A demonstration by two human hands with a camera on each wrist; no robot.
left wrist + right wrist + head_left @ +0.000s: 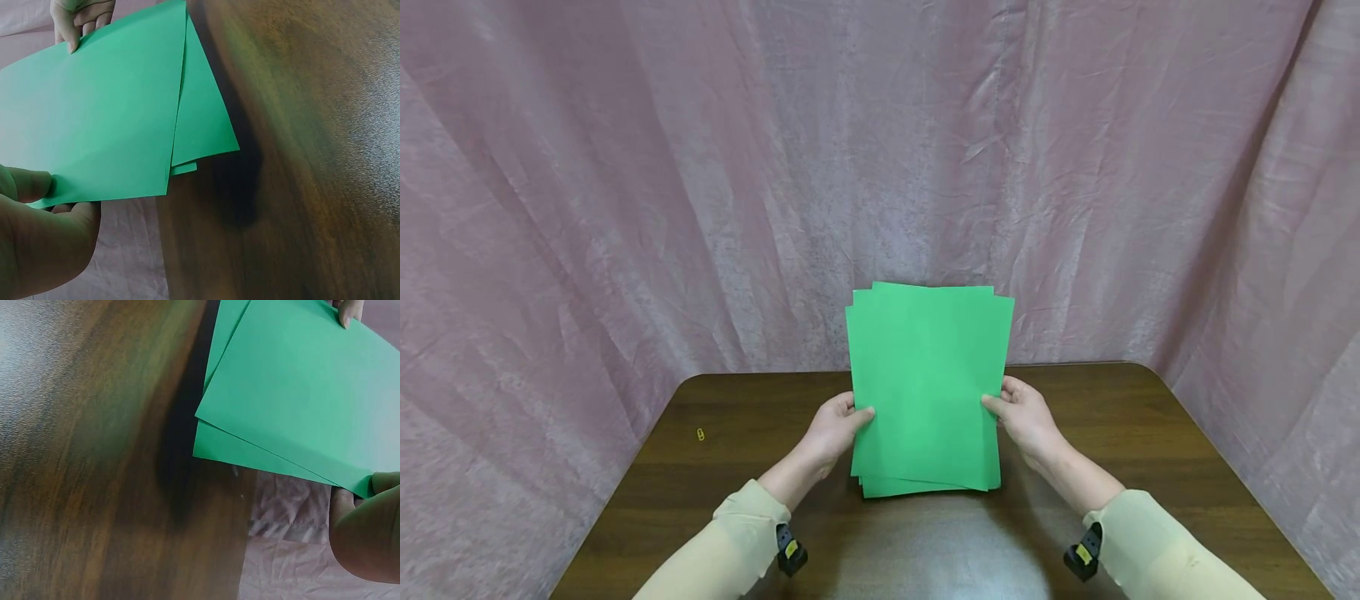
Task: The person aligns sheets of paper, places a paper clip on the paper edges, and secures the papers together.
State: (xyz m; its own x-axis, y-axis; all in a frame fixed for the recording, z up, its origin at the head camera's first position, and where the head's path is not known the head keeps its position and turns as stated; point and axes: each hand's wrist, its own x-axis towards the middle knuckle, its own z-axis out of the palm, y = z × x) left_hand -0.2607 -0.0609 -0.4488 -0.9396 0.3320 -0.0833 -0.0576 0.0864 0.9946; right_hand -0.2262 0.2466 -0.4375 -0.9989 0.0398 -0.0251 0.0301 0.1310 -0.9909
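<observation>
Several green sheets of paper are held up over the table in a loose stack, their edges out of line at the top and bottom. My left hand pinches the stack's left edge, thumb in front and fingers behind. On the opposite edge my right hand grips it the same way. In the left wrist view the lower corners of the sheets fan apart above the wood. The right wrist view shows a back sheet sticking out below the front one.
A small yellow paper clip lies on the brown wooden table at the left. Pink curtains hang behind the table and along both sides. A shadow falls on the wood beneath the sheets.
</observation>
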